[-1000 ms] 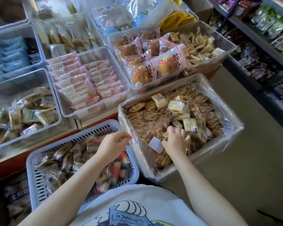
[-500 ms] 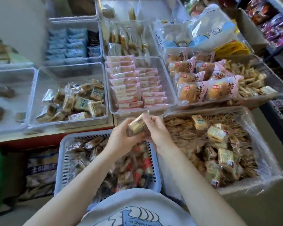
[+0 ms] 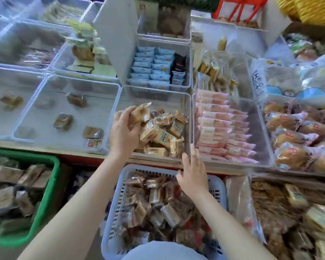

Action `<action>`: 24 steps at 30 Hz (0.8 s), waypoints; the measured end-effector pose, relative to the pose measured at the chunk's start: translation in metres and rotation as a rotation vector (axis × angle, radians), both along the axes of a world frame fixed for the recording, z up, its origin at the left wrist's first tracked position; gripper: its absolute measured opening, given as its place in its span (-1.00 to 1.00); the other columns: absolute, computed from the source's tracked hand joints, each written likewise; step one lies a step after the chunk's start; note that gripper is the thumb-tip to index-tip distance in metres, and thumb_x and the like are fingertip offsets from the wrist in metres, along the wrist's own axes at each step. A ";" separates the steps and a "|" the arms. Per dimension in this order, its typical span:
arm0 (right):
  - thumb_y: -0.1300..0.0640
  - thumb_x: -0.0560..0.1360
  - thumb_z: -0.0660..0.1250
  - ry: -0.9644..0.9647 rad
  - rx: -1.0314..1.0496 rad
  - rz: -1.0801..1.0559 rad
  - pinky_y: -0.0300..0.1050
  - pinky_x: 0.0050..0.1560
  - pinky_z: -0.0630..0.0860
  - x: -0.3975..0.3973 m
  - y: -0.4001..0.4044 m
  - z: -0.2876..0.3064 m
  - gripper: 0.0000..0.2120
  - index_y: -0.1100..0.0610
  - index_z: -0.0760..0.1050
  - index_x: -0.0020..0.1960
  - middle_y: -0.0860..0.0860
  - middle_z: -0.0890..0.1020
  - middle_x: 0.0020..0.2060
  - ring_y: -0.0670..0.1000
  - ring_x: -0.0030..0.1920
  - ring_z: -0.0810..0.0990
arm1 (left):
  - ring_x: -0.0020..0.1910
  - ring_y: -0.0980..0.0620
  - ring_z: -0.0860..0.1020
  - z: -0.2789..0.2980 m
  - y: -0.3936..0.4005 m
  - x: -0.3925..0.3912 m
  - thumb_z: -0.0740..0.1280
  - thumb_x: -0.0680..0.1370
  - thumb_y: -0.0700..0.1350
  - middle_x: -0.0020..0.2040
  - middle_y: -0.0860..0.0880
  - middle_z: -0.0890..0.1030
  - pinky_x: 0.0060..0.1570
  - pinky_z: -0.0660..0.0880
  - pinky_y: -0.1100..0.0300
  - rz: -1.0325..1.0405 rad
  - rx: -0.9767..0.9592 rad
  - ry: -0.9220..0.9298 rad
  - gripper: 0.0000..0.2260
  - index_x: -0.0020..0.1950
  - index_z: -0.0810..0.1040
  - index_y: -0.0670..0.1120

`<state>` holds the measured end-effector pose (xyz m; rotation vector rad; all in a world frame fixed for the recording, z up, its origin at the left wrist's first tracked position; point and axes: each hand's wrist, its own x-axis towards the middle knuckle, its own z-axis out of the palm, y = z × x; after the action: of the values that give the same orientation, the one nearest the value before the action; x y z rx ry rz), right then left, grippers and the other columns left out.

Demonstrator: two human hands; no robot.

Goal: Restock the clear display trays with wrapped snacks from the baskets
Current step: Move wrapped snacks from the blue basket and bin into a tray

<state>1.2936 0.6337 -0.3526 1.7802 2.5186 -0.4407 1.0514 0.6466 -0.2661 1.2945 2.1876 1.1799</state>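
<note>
A person's left hand (image 3: 124, 128) holds a cluster of wrapped snacks (image 3: 140, 113) in a curled grip over the clear display tray (image 3: 188, 117) on the worktop. The tray's pile of matching packets (image 3: 162, 133) lies at about four o'clock from that grip, just beside it. The right hand (image 3: 192, 170), fingers straight and holding nothing, hovers at the tray's near right corner, above the white basket (image 3: 217, 186). The left hand looks the one placed to drop its load.

Wooden counter (image 3: 154, 163), clear display trays (image 3: 186, 117) side by side on top
</note>
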 end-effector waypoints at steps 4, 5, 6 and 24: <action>0.00 0.60 0.24 -0.035 -0.083 -0.033 0.10 0.57 0.12 -0.006 0.005 0.008 -0.45 0.12 0.20 0.53 0.10 -0.24 0.61 0.17 0.62 -0.18 | 0.53 -0.15 0.15 -0.034 0.040 -0.018 0.28 0.62 -0.05 0.59 -0.13 0.15 0.48 0.22 -0.06 -0.321 -0.344 0.263 -0.48 0.57 0.25 0.04; -0.01 0.61 0.23 -0.046 -0.092 -0.036 0.08 0.57 0.11 -0.007 0.005 0.010 -0.44 0.11 0.18 0.55 0.10 -0.27 0.60 0.16 0.62 -0.20 | 0.58 -0.14 0.04 -0.041 0.043 -0.019 0.20 0.65 0.06 0.62 -0.10 0.07 0.54 0.09 -0.12 -0.408 -0.456 0.352 -0.50 0.58 0.23 0.04; -0.01 0.61 0.23 -0.055 -0.093 -0.034 0.07 0.57 0.11 -0.008 0.005 0.011 -0.43 0.11 0.17 0.55 0.09 -0.29 0.60 0.16 0.61 -0.21 | 0.60 -0.13 -0.02 -0.047 0.045 -0.020 0.12 0.66 0.12 0.64 -0.08 0.03 0.56 0.02 -0.14 -0.459 -0.515 0.399 -0.51 0.58 0.23 0.05; 0.16 0.57 0.24 0.397 -0.078 -0.309 -0.01 -0.08 0.46 0.084 -0.033 0.052 -0.87 0.16 0.55 -0.02 0.05 0.56 -0.10 0.08 -0.04 0.50 | -0.01 0.07 0.59 -0.016 -0.046 0.159 0.24 0.65 0.00 0.10 0.05 0.65 -0.01 0.56 0.11 -0.854 -0.610 0.074 -0.77 0.25 0.59 0.04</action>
<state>1.3777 0.6007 -0.3008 2.2494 2.4024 -0.9807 1.2106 0.6006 -0.2824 1.6863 1.5202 0.1249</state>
